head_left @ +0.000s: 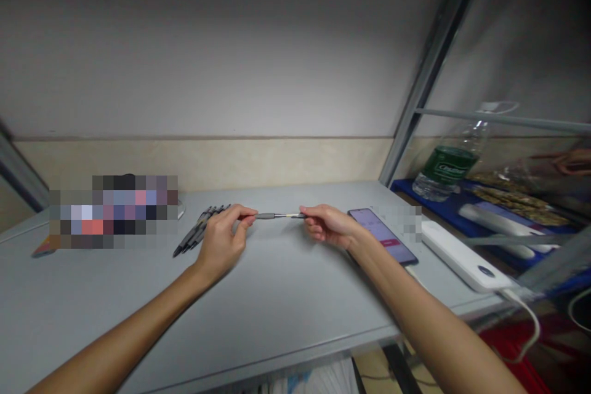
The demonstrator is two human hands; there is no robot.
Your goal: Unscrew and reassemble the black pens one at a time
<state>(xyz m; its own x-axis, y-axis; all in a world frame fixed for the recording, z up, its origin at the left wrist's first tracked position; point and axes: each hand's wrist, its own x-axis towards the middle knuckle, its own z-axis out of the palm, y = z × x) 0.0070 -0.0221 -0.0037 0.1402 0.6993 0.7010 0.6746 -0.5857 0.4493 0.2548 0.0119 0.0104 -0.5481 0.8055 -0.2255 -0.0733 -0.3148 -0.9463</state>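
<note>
While the bottle's label offers the largest lettering in view, its white word on green begins with what looks like a C, and blur hides the rest. That clear plastic bottle with the green label (450, 165) leans in the view at right, near a clear plastic bag of brownish pieces (517, 200). Text on the dark-edged flat phone (381, 235) is too small to read; a magenta block shows on its screen.

Fingertips of the left hand (222, 239) pinch the grey-barrelled end of a slim grey-and-silver pen (265, 216); those of the right hand (329, 225) close on its thin dark end — the pen lies level between them, above the smooth grey desk (286, 301). Its ends are hidden by the fingers.

Beside the left hand lies a row of grey-and-black pens (196, 235), partly covered and hard to count. A smooth white oblong device (462, 255), cable attached, bears a dark oval — unreadable. Coarse pixels mask the items at far left.
</note>
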